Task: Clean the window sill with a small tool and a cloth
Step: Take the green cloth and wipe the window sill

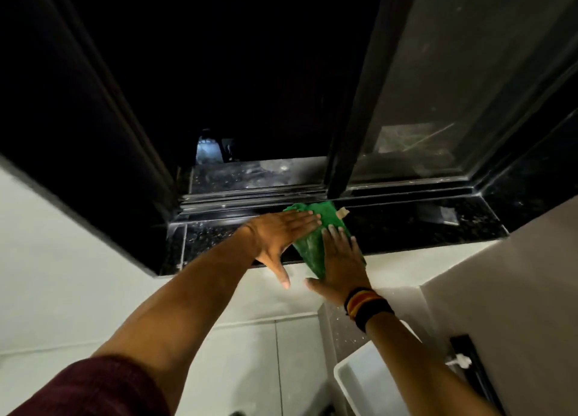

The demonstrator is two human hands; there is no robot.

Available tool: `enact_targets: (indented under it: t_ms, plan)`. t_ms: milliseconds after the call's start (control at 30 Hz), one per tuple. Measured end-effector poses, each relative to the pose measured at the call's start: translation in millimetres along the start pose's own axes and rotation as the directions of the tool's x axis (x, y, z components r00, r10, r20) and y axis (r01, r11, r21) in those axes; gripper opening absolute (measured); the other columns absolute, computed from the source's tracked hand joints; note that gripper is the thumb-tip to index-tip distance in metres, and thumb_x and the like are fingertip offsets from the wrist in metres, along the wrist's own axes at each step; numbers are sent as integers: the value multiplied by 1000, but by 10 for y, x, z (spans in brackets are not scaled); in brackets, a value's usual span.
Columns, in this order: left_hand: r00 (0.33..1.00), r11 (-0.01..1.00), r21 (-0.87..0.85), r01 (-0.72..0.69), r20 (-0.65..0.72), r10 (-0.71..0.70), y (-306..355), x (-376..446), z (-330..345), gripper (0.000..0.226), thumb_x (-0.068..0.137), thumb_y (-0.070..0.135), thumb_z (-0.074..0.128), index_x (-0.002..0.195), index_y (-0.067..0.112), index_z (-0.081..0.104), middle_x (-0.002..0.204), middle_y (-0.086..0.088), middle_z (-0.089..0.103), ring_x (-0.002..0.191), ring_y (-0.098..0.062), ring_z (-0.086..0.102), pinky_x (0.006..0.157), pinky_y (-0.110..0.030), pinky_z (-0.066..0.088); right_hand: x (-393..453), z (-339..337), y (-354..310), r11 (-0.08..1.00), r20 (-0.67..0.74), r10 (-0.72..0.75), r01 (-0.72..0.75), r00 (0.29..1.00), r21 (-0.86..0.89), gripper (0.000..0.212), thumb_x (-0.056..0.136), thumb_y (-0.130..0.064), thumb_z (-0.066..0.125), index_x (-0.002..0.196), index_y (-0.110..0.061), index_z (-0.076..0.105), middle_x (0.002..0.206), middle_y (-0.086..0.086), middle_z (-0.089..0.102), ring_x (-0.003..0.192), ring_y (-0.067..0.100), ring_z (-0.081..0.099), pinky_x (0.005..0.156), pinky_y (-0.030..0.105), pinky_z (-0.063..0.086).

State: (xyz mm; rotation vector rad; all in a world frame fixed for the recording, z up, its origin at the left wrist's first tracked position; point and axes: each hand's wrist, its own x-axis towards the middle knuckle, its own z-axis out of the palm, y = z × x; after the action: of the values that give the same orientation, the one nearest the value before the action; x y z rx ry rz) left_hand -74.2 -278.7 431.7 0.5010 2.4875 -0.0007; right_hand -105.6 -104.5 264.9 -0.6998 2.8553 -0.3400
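A green cloth (312, 243) lies on the black speckled window sill (422, 228), draped over its front edge. My left hand (278, 237) lies flat, fingers together, pressing on the cloth's upper left part. My right hand (339, 262) lies flat on the cloth's right side, fingers pointing toward the window. A small beige piece (342, 212), perhaps the tool, sticks out from under the cloth's far right corner. Most of it is hidden.
The sliding window track (250, 198) runs behind the cloth, with a dark upright frame (341, 165) and a dusty glass pane (438, 118) to the right. The left opening is dark. A white basin (359, 381) sits below right, under tiled wall.
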Motion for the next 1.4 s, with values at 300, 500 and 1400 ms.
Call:
enact_targets:
  t_ms: [300, 500, 1400]
  plan:
    - [854, 916, -113, 386, -333, -401, -1147, -397, 1664, 137, 61, 73, 77, 159, 9, 6, 166, -15, 17, 153, -31, 15, 125, -40, 18, 641, 180, -1434, 883, 144, -455, 466, 879, -52, 110, 65, -37, 82, 152, -17, 18, 164, 6, 16, 152, 24, 10, 125, 42, 4]
    - [739, 786, 8, 618, -350, -576, -1182, -413, 1840, 129, 59, 64, 81, 150, -8, 24, 143, -25, 42, 129, -40, 42, 112, -45, 40, 741, 326, -1879, 826, 209, -525, 553, 825, -107, 111, 68, -20, 79, 155, -18, 10, 166, 2, 6, 153, 20, 1, 125, 40, 1]
    - [884, 29, -986, 164, 133, -448, 1196, 1477, 2804, 42, 59, 51, 80, 83, 17, 79, 85, -19, 77, 82, -35, 76, 76, -58, 61, -1917, 787, 1398, -17, 457, 647, -588, 611, 809, 15, 79, 4, 68, 91, -4, 66, 90, 15, 68, 86, 33, 64, 71, 33, 51]
